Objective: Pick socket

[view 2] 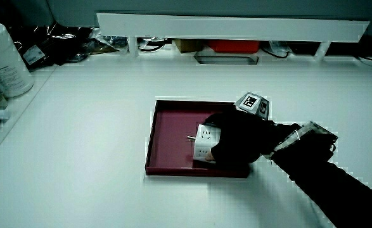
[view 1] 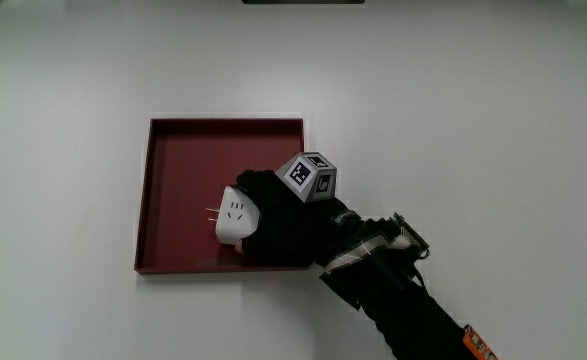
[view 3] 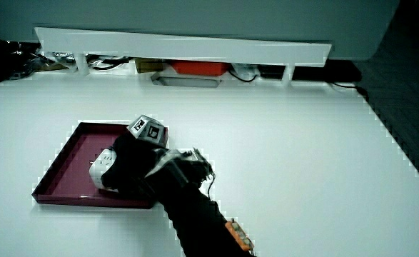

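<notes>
The hand's [view 1: 278, 225] grip closes on the socket [view 1: 236, 216] over the tray [view 1: 178, 160]; only the main view shows its prongs clearly.

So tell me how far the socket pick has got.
Reach done: the hand is in the dark red tray, at the edge nearer the person. In hand: its fingers are wrapped around the white socket, with the metal prongs sticking out. Whether it has cleared the tray floor cannot be told. Left: lifting it out of the tray.

A dark red square tray [view 1: 173, 200] lies on the white table [view 1: 473, 120]. In a side view a pale cylindrical container [view 2: 5, 60] stands at the table's edge, well apart from the tray. A low white partition [view 3: 195, 46] shows in both side views.
</notes>
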Demonstrator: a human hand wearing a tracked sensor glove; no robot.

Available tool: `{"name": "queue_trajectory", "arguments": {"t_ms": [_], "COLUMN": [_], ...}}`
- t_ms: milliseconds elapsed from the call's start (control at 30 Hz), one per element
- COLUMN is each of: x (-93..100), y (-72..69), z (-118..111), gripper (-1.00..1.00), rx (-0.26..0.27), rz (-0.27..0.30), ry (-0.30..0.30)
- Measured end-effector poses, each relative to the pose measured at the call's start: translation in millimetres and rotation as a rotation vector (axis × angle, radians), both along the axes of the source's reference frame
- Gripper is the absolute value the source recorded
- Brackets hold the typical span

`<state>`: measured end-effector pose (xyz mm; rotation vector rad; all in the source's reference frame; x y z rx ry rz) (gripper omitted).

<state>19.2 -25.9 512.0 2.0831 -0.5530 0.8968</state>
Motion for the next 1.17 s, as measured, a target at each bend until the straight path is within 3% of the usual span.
{"name": "queue_trajectory", "arguments": {"t_ms": [200,600,633,867,900,1000,1033,1067,1133,1167], "x": [4.4,23.2,25.6,48.4,52.0,63.7,67.1,70.8,79.3,84.1], "y": [-1.5,-9.5,-10.9,-17.3,-17.6,-19.0,-19.7,-19.9,-21.6,-22.5], "z": [-1,-48,-42,-57,-60,-76,-74,-78,-80,-89], "gripper": [1.0,1.0,1.0,1.0,1.0,1.0,1.0,1.0,1.0,1.0], "rx": [0.012,0.056,0.013,0.059,0.032,0.037,0.037,0.014,0.021,0.049], "rz": [0.001,-0.01,-0.025,-0.016,-0.001,0.026,0.031,0.048,0.064,0.063], "ry": [-0.014,-0.101,-0.159,-0.289,-0.328,-0.262,-0.32,-0.312,-0.302,-0.194]}}
